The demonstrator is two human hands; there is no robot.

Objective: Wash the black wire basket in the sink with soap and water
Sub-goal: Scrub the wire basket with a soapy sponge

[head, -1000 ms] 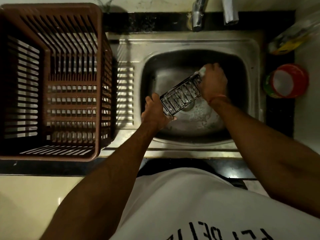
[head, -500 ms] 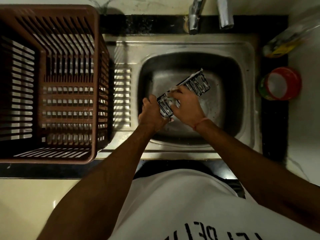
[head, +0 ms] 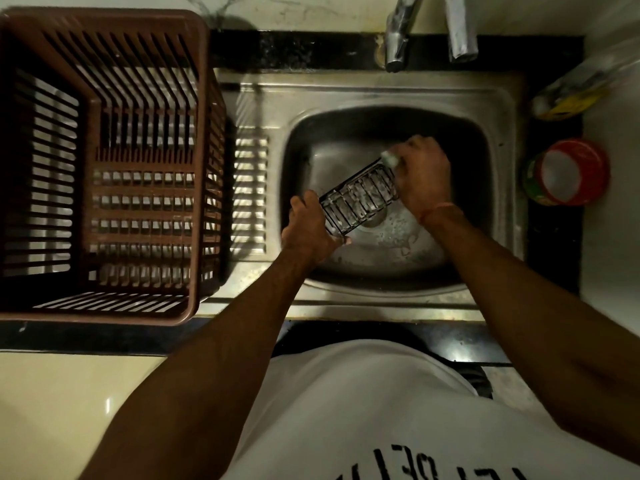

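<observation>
A small black wire basket hangs tilted over the steel sink, its wires streaked with white suds. My left hand grips its near, lower end. My right hand is curled at the far, upper end, pressing a pale soapy scrubber against the wires. Most of the scrubber is hidden under my fingers. No water runs from the tap.
A large brown slatted plastic crate stands on the drainboard left of the basin. A red-rimmed soap tub and a plastic bottle with a yellow label sit on the black counter to the right. Soapy residue lies around the drain.
My right hand slid with the scrubber from the basket's near end back up to its far end. The left hand kept its hold on the near end.
</observation>
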